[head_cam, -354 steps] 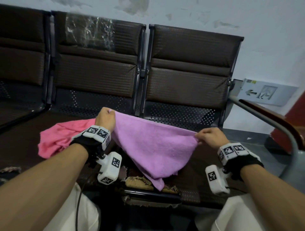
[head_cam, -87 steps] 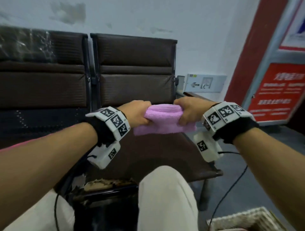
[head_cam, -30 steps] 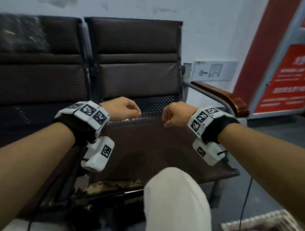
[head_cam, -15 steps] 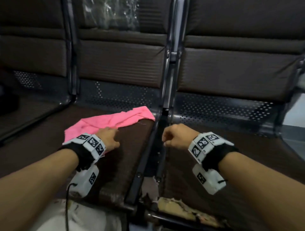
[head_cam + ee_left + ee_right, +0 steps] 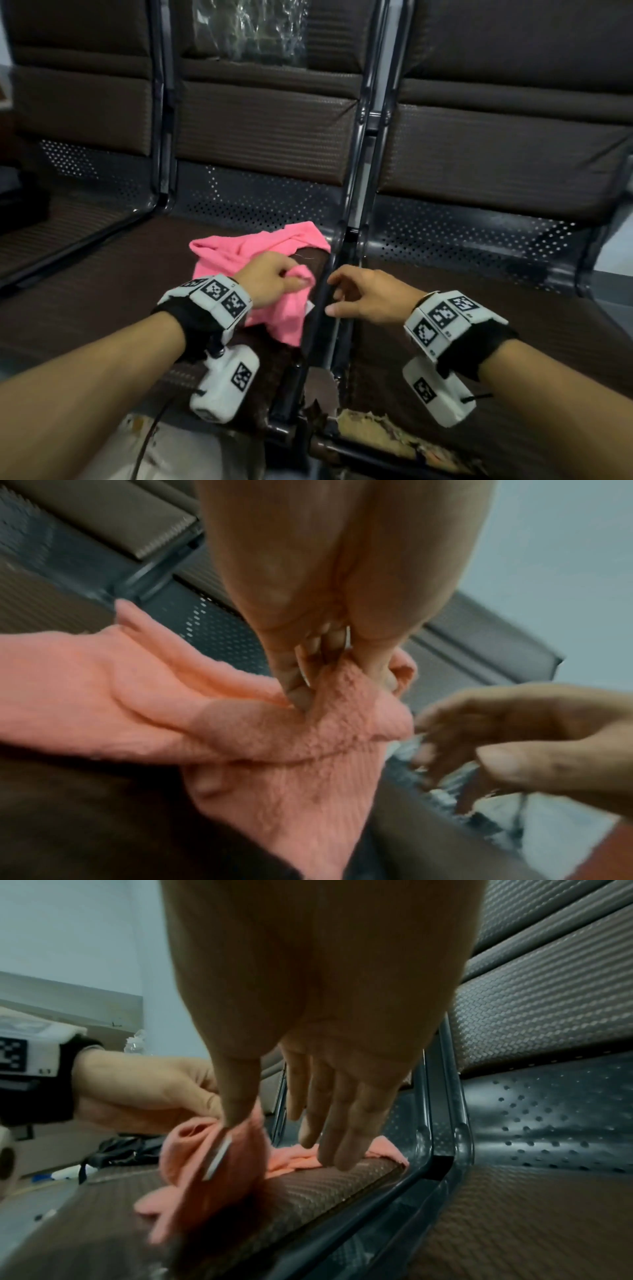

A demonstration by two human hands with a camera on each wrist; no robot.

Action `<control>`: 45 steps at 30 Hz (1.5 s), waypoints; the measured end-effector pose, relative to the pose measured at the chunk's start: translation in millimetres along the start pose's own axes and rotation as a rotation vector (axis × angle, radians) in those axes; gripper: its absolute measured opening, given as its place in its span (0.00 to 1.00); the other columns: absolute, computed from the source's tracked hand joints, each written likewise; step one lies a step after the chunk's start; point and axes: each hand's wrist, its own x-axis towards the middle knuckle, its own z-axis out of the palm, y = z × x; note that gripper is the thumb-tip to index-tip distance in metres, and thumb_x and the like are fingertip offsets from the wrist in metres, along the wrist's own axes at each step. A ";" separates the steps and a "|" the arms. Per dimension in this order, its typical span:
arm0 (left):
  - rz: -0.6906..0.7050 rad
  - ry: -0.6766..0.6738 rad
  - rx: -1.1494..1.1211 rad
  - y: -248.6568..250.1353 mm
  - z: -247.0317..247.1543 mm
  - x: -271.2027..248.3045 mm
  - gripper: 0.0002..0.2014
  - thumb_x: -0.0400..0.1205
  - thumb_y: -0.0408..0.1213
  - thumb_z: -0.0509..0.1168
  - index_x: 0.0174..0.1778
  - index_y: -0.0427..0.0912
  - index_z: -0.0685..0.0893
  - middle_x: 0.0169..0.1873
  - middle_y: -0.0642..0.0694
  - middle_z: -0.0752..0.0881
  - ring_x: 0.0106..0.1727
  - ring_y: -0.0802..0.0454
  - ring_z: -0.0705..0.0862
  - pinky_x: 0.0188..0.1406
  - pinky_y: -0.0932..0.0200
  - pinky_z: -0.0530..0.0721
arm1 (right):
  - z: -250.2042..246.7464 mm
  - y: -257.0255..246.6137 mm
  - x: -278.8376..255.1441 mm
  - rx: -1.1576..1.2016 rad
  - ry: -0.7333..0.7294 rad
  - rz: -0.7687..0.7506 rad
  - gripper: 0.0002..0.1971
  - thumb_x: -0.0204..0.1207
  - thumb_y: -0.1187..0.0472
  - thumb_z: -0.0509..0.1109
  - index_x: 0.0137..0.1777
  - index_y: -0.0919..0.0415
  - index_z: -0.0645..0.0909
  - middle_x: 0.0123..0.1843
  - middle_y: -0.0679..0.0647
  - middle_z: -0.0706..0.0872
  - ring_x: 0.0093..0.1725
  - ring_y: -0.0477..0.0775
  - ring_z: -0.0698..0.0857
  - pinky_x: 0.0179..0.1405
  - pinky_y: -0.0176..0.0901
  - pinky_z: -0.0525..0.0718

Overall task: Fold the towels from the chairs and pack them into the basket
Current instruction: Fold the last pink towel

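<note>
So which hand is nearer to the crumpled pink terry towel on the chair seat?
Left. The left hand pinches the crumpled pink terry towel; the right hand hovers open beside it, not touching.

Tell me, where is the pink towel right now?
In the head view the towel lies crumpled on the middle seat, by its right edge. The left hand pinches a corner; the right hand hovers just beside it.

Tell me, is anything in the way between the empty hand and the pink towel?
Nothing visible is. The right hand hangs open over the gap between the two seats, right next to the pink towel. The left hand already pinches a bunch of that towel.
</note>
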 end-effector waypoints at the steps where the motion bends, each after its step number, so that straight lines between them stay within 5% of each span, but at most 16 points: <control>1: 0.072 0.011 -0.063 15.3 4.5 -2.6 0.10 0.78 0.41 0.70 0.44 0.37 0.89 0.35 0.40 0.87 0.37 0.53 0.80 0.45 0.53 0.80 | -4.7 -2.7 -11.0 0.018 0.024 -0.010 0.25 0.71 0.42 0.74 0.65 0.49 0.75 0.54 0.44 0.84 0.53 0.45 0.83 0.53 0.39 0.80; 4: 0.203 0.031 -0.255 54.8 20.2 -11.1 0.07 0.77 0.38 0.71 0.44 0.38 0.90 0.32 0.40 0.88 0.33 0.57 0.80 0.35 0.56 0.78 | -19.5 -5.9 -47.1 0.051 0.180 -0.036 0.19 0.69 0.41 0.74 0.56 0.49 0.79 0.49 0.45 0.85 0.49 0.46 0.83 0.49 0.42 0.80; 8: 0.234 0.027 -0.465 87.4 38.4 -17.1 0.04 0.77 0.35 0.71 0.44 0.42 0.90 0.24 0.57 0.86 0.24 0.70 0.79 0.23 0.77 0.73 | -33.5 2.6 -89.9 0.173 0.371 -0.064 0.09 0.73 0.54 0.75 0.47 0.58 0.86 0.42 0.52 0.89 0.43 0.50 0.87 0.50 0.51 0.83; 12: 0.250 0.047 -0.494 105.7 54.2 -17.5 0.05 0.78 0.37 0.69 0.44 0.40 0.89 0.33 0.50 0.89 0.35 0.60 0.83 0.37 0.64 0.81 | -38.2 17.5 -112.1 0.245 0.452 -0.081 0.06 0.77 0.59 0.72 0.47 0.61 0.86 0.43 0.56 0.89 0.45 0.56 0.87 0.53 0.57 0.84; 15: 0.263 0.049 -0.517 115.6 63.7 -14.3 0.07 0.80 0.37 0.67 0.47 0.38 0.88 0.39 0.45 0.89 0.42 0.56 0.83 0.47 0.56 0.82 | -39.9 26.5 -120.9 0.398 0.433 -0.099 0.05 0.80 0.60 0.68 0.44 0.59 0.81 0.40 0.53 0.85 0.41 0.51 0.82 0.48 0.51 0.81; 21: 0.322 0.066 -0.403 132.7 76.8 -1.7 0.08 0.81 0.31 0.65 0.39 0.46 0.87 0.30 0.58 0.86 0.35 0.67 0.80 0.38 0.71 0.78 | -61.2 52.6 -135.9 0.727 0.608 -0.107 0.09 0.84 0.61 0.61 0.42 0.54 0.79 0.33 0.44 0.83 0.31 0.37 0.81 0.34 0.33 0.78; 24: 0.258 0.079 -0.361 141.0 87.3 10.0 0.09 0.82 0.29 0.59 0.40 0.37 0.83 0.28 0.50 0.80 0.33 0.54 0.78 0.37 0.57 0.76 | -72.1 63.6 -140.8 0.640 0.682 -0.107 0.12 0.84 0.65 0.60 0.39 0.56 0.78 0.32 0.44 0.83 0.30 0.35 0.81 0.33 0.29 0.79; 26: 0.205 0.068 -0.437 146.8 94.2 14.9 0.09 0.83 0.27 0.56 0.43 0.37 0.81 0.25 0.50 0.77 0.28 0.54 0.74 0.27 0.62 0.72 | -78.5 71.1 -143.8 0.447 0.735 -0.064 0.14 0.84 0.64 0.61 0.36 0.56 0.77 0.30 0.43 0.80 0.31 0.37 0.77 0.37 0.34 0.76; 28: 0.215 0.064 -0.506 152.5 97.0 18.6 0.11 0.84 0.24 0.55 0.49 0.34 0.83 0.29 0.49 0.84 0.31 0.57 0.79 0.31 0.66 0.79 | -83.0 77.9 -148.1 0.307 0.683 -0.040 0.15 0.82 0.57 0.65 0.33 0.58 0.79 0.29 0.45 0.78 0.32 0.40 0.75 0.37 0.36 0.74; 30: 0.224 0.080 -0.547 155.6 96.9 24.8 0.12 0.84 0.24 0.55 0.54 0.29 0.83 0.43 0.39 0.87 0.45 0.51 0.82 0.52 0.56 0.81 | -84.3 82.3 -152.9 0.178 0.506 0.019 0.13 0.75 0.46 0.71 0.34 0.52 0.82 0.29 0.43 0.83 0.30 0.37 0.78 0.32 0.32 0.75; 32: 0.219 0.087 -0.549 156.2 96.7 29.3 0.09 0.83 0.27 0.58 0.50 0.33 0.85 0.41 0.38 0.83 0.44 0.48 0.78 0.49 0.52 0.76 | -84.2 87.1 -155.9 0.014 0.357 0.095 0.11 0.67 0.44 0.78 0.36 0.48 0.83 0.32 0.43 0.86 0.31 0.36 0.81 0.32 0.31 0.76; 36: 0.299 -0.081 -0.334 151.2 99.3 33.2 0.06 0.79 0.42 0.69 0.39 0.45 0.85 0.34 0.52 0.84 0.36 0.62 0.80 0.40 0.66 0.78 | -86.0 98.8 -160.6 0.128 0.346 0.138 0.09 0.64 0.57 0.83 0.41 0.56 0.87 0.36 0.48 0.90 0.36 0.42 0.86 0.36 0.35 0.82; 39: 0.281 -0.260 -0.157 144.4 104.3 32.4 0.20 0.69 0.56 0.71 0.45 0.43 0.86 0.39 0.50 0.86 0.41 0.59 0.82 0.44 0.61 0.81 | -86.1 104.9 -165.7 0.408 0.385 0.142 0.12 0.63 0.63 0.83 0.44 0.60 0.85 0.38 0.52 0.90 0.37 0.47 0.88 0.37 0.36 0.85; 43: 0.291 -0.405 -0.232 147.9 116.8 23.0 0.22 0.66 0.53 0.74 0.55 0.55 0.82 0.53 0.58 0.87 0.56 0.63 0.85 0.61 0.66 0.80 | -85.7 102.2 -167.0 0.535 0.381 0.091 0.15 0.62 0.71 0.81 0.48 0.64 0.82 0.40 0.55 0.89 0.37 0.46 0.89 0.37 0.33 0.85; 45: 0.311 -0.390 -0.277 154.5 122.5 20.0 0.24 0.66 0.50 0.74 0.58 0.50 0.81 0.55 0.55 0.87 0.57 0.61 0.85 0.62 0.64 0.80 | -83.6 97.4 -165.8 0.553 0.373 0.050 0.18 0.62 0.77 0.79 0.49 0.64 0.80 0.39 0.53 0.88 0.35 0.42 0.88 0.35 0.31 0.83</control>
